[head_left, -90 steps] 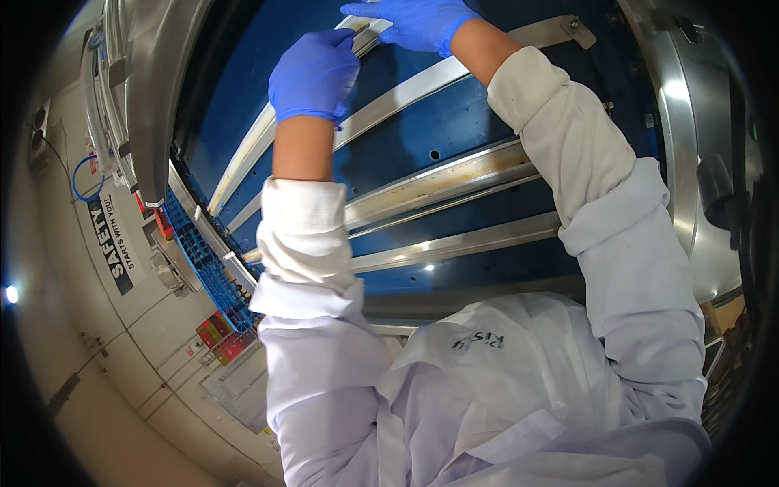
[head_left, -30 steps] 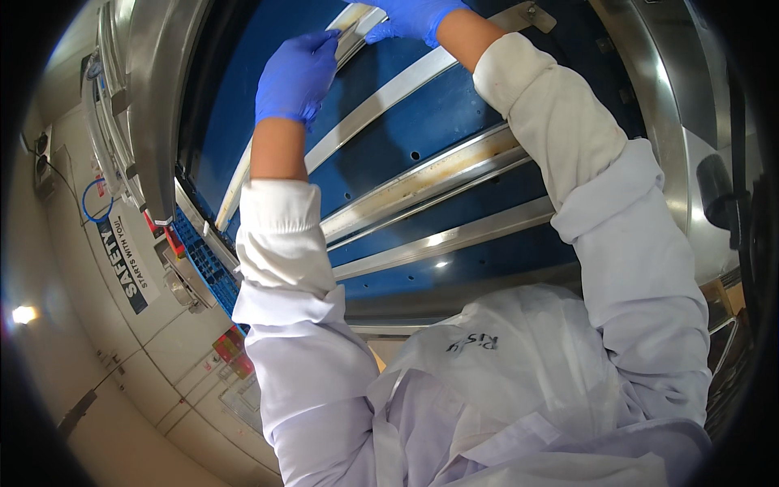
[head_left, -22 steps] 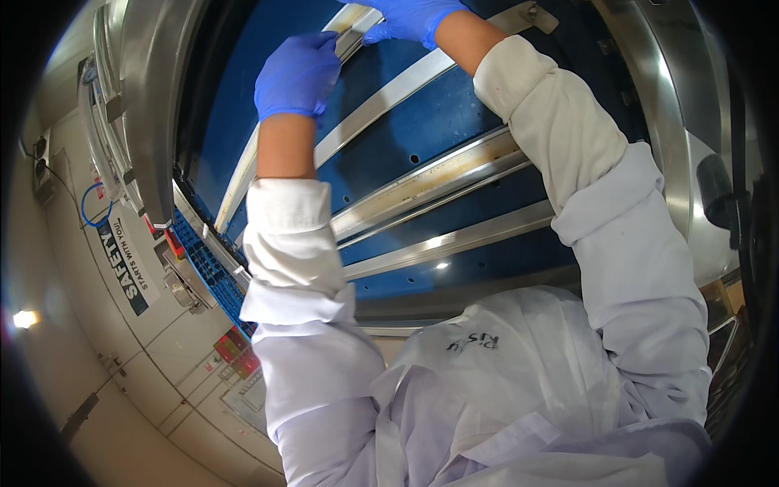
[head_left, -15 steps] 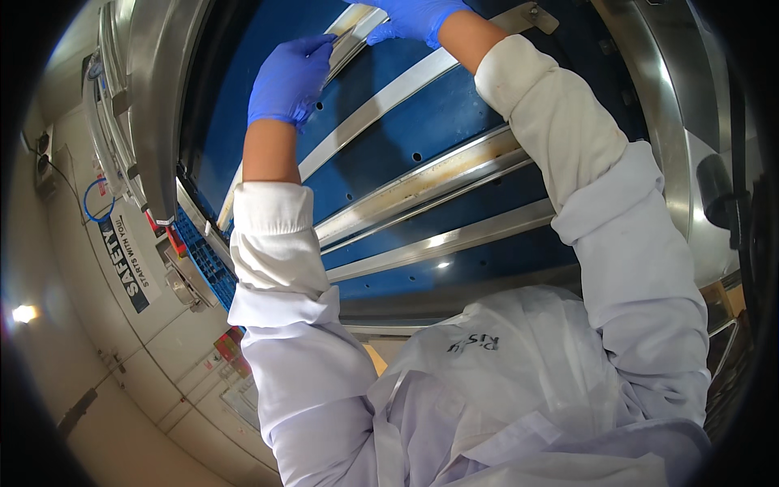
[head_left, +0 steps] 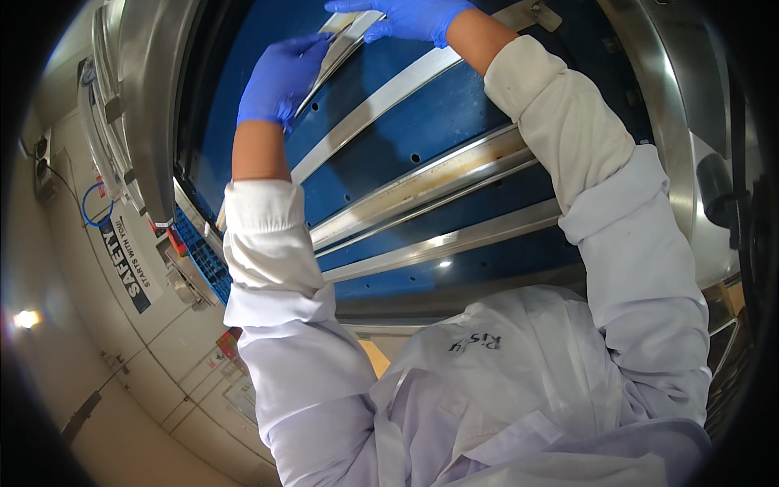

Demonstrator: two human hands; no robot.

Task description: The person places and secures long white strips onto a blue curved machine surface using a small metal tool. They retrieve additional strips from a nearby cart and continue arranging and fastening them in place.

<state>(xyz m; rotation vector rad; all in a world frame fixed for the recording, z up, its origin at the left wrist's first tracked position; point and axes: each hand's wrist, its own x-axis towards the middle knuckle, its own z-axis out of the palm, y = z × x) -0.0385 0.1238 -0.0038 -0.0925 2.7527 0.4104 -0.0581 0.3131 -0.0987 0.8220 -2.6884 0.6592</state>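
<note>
Both my hands wear blue gloves and reach to the far end of a blue panel (head_left: pixel 442 105) crossed by slanting metal rails. My left hand (head_left: pixel 284 81) is closed beside the farthest metal rail (head_left: pixel 347 47), its thumb and fingertips at the rail's edge. A thin, dark-edged piece shows at those fingertips, too small to name. My right hand (head_left: pixel 410 18) lies at the same rail's upper part, with fingers stretched to the left and thumb apart. The frame's top edge comes close to that hand.
Nearer to me, a stained rail (head_left: pixel 422 183) and a plain metal rail (head_left: pixel 454 239) cross the panel, which has small round holes. Curved steel walls (head_left: pixel 154 105) flank it. At the left are a blue plastic crate (head_left: pixel 203 256) and a wall sign (head_left: pixel 126 264).
My left hand has shifted slightly left and down along the rail. My right hand has moved a little to the right, and its stretched fingers show more plainly.
</note>
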